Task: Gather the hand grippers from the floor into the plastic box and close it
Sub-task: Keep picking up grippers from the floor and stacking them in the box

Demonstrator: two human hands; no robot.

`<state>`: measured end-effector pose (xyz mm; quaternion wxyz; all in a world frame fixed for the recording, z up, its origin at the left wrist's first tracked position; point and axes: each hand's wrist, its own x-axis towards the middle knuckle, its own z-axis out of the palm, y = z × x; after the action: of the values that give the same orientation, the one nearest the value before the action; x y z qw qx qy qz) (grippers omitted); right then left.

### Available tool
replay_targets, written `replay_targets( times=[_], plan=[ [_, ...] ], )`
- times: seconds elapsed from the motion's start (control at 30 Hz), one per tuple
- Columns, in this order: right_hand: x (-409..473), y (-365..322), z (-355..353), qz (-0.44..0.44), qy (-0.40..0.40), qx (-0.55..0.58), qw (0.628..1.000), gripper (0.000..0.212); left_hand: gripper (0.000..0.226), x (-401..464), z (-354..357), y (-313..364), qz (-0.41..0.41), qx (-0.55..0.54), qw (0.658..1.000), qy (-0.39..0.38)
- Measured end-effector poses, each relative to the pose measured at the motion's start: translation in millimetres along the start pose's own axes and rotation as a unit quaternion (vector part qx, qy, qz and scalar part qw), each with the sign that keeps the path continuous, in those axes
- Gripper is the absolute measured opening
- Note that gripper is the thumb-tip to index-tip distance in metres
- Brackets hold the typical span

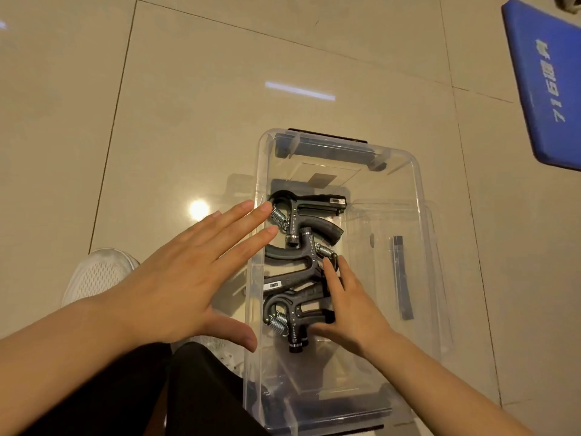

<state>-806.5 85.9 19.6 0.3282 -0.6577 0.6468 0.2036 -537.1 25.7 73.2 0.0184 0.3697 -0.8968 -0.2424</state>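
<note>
A clear plastic box [418,196] stands open on the tiled floor in the head view. Three black hand grippers with steel springs lie inside along its left half: a far one [309,209], a middle one [298,265] and a near one [289,313]. My right hand [352,306] is inside the box, fingers straight, resting on the near and middle grippers. My left hand [185,275] is spread flat, fingers straight, over the box's left wall, its fingertips by the far gripper's spring. The clear lid [437,278] with a dark latch lies under or beside the box on the right.
A blue pad [550,89] with white lettering lies on the floor at the far right. My white shoe [97,275] and dark trouser legs [195,391] are at the lower left. Beige floor tiles surround the box.
</note>
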Motion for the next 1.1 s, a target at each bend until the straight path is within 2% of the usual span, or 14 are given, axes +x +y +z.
replay_targets(
  times=[0.13, 0.23, 0.3, 0.4, 0.5, 0.63, 0.8, 0.9, 1.0, 1.1],
  plan=[
    [-5, -4, 4, -0.035, -0.032, -0.129, 0.991, 0.107, 0.110, 0, 0, 0, 0.007, 0.002, 1.000, 0.001],
    [-5, -5, 5, -0.041, -0.044, -0.163, 0.985, 0.099, 0.107, 0, 1, 0, 0.010, -0.009, 1.000, 0.006],
    [-2, -2, 5, -0.035, -0.046, -0.170, 0.984, 0.099, 0.108, 0, 1, -1, 0.012, -0.005, 1.000, 0.012],
    [2, 2, 7, -0.049, -0.035, -0.228, 0.972, 0.109, 0.108, 1, -1, 0, 0.016, 0.010, 1.000, 0.012],
    [0, 1, 4, -0.057, -0.006, -0.287, 0.956, 0.108, 0.109, 1, -2, 2, 0.015, 0.017, 1.000, 0.007],
    [-10, 9, -1, -0.046, 0.000, -0.341, 0.939, 0.095, 0.110, 1, 0, 2, 0.013, 0.020, 1.000, 0.012],
    [-12, 5, 0, -0.026, 0.001, -0.414, 0.910, 0.070, 0.110, 1, 1, 3, 0.013, 0.013, 1.000, 0.018],
    [-12, 3, 1, -0.018, 0.002, -0.404, 0.915, 0.066, 0.110, 0, 1, 2, 0.014, 0.008, 1.000, 0.020],
    [-9, 0, -1, -0.006, 0.048, -0.334, 0.941, 0.088, 0.109, 0, 2, 3, 0.013, 0.002, 1.000, 0.022],
    [-5, -7, 9, -0.080, 0.092, -0.257, 0.959, 0.094, 0.109, 0, 4, 2, 0.015, 0.003, 1.000, 0.026]
  ],
)
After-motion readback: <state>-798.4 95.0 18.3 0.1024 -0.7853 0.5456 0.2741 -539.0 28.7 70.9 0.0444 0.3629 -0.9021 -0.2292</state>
